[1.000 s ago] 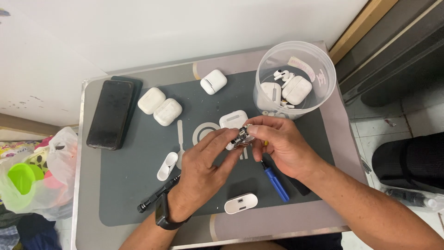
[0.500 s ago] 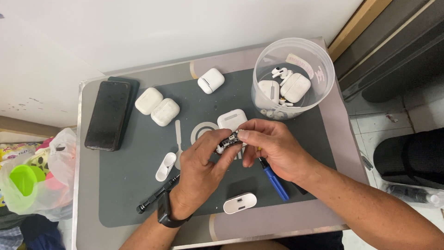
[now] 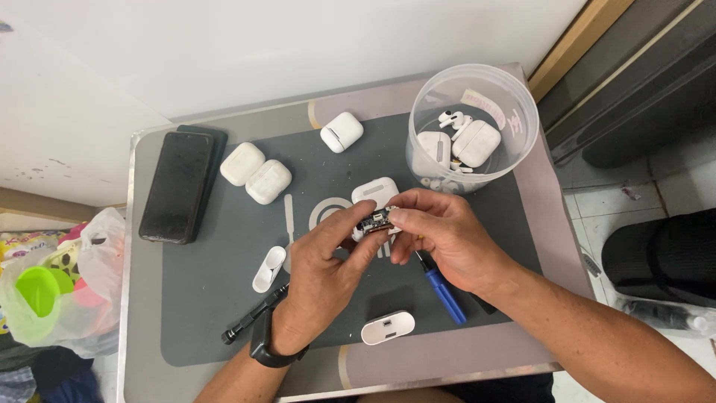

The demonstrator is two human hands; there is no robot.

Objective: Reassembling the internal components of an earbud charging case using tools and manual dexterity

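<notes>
Holding a small dark circuit part (image 3: pixel 375 222) between both hands, you keep it above the middle of the grey mat (image 3: pixel 216 298). Your left hand (image 3: pixel 321 276) pinches it from the left with thumb and fingers, and your right hand (image 3: pixel 440 239) pinches it from the right with the fingertips pressed together on it. Just behind the part lies a white earbud case (image 3: pixel 375 191). A blue screwdriver (image 3: pixel 445 292) lies under your right hand. Near your left wrist is a black tool (image 3: pixel 250 317), and a white case shell (image 3: pixel 388 327) lies close to the front edge. A clear tub (image 3: pixel 514 142) with more cases stands at the back right.
</notes>
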